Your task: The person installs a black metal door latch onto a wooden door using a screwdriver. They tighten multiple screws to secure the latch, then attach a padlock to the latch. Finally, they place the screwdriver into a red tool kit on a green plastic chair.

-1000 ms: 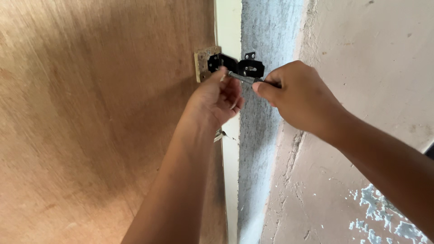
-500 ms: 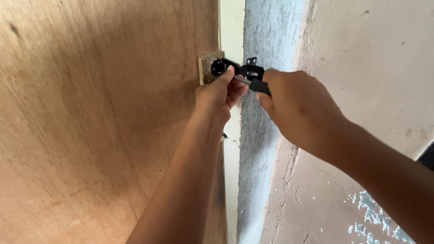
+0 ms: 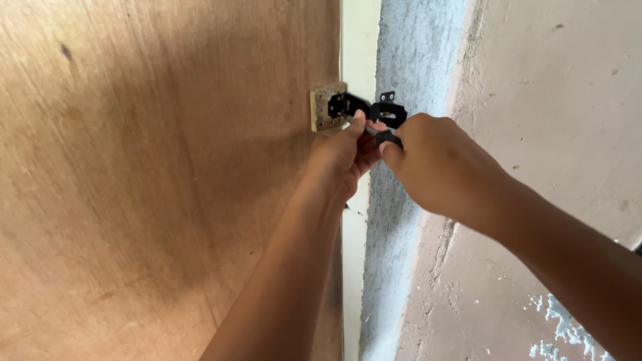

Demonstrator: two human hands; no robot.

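A black metal latch [image 3: 374, 110] is seen at the right edge of the plywood door [image 3: 154, 187], fixed over a small wooden block [image 3: 322, 107] near the pale frame strip [image 3: 358, 47] and the grey wall edge [image 3: 414, 80]. The left hand [image 3: 341, 157] is pressed against the latch from below, fingers curled, apparently to steady it. The right hand [image 3: 438, 164] is clenched around a dark-handled tool [image 3: 384, 136], probably a screwdriver, whose tip is aimed at the latch.
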